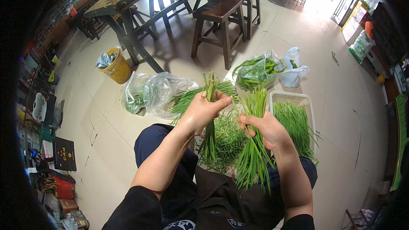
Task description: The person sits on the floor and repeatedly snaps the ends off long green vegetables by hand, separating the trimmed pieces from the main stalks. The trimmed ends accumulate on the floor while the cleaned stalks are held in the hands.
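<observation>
My left hand (206, 107) is closed around a bunch of green leafy stalks (210, 143), its cut ends up; thumb and forefinger reach towards the other bunch. My right hand (263, 126) grips a larger bunch of garlic chives (254, 156), pale ends up and leaves hanging down. Below and between the hands lies a heap of loose green trimmings (227, 134). More chives (191, 97) lie behind my left hand. At the right, a white plastic basket (312, 115) holds chives in a neat layer.
Clear plastic bags (159, 91) of greens lie at the left, near a yellow bin (119, 68). A bag of green peppers (257, 70) and a white plastic bag (293, 70) lie beyond the basket. Wooden stools (220, 8) and a table (111, 1) stand farther off on the tiled floor.
</observation>
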### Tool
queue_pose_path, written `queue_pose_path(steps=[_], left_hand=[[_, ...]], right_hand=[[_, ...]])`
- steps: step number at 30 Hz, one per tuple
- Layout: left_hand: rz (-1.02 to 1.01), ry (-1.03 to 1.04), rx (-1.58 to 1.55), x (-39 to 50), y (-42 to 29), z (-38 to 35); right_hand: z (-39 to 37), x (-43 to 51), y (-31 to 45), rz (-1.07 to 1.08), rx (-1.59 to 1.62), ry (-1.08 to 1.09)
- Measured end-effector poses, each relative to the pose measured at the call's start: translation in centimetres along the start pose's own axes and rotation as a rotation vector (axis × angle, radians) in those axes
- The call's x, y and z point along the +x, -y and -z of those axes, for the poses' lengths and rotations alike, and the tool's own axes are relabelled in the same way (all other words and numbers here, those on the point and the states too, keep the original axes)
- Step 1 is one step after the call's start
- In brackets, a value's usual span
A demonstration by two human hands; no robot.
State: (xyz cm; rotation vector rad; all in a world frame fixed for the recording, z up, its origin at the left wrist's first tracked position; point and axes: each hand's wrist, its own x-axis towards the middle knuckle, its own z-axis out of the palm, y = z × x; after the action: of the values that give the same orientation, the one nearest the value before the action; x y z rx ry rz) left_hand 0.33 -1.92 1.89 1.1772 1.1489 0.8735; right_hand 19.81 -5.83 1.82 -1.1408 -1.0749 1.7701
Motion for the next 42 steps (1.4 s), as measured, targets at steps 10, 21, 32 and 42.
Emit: queue_pose_path(steps=[10,21,32,42], left_hand=[[0.106,-0.135,-0.071,0.7,-0.1,1.2],[0.341,0.441,-0.433,-0.6,-0.1,0.4],[0.373,0.606,-0.447,-1.5,0.0,-1.4],[0.220,0.226,-0.057,0.2,0.1,0.5]], right_hand=[[0.1,0.0,-0.2,-0.002,0.009,-0.015],[0.4,0.4,0.1,0.055,0.150,-0.123],[0.1,0.5,-0.2,0.189,0.101,-0.083],[2.4,0.5,0.4,0.081,0.208,-0.182]])
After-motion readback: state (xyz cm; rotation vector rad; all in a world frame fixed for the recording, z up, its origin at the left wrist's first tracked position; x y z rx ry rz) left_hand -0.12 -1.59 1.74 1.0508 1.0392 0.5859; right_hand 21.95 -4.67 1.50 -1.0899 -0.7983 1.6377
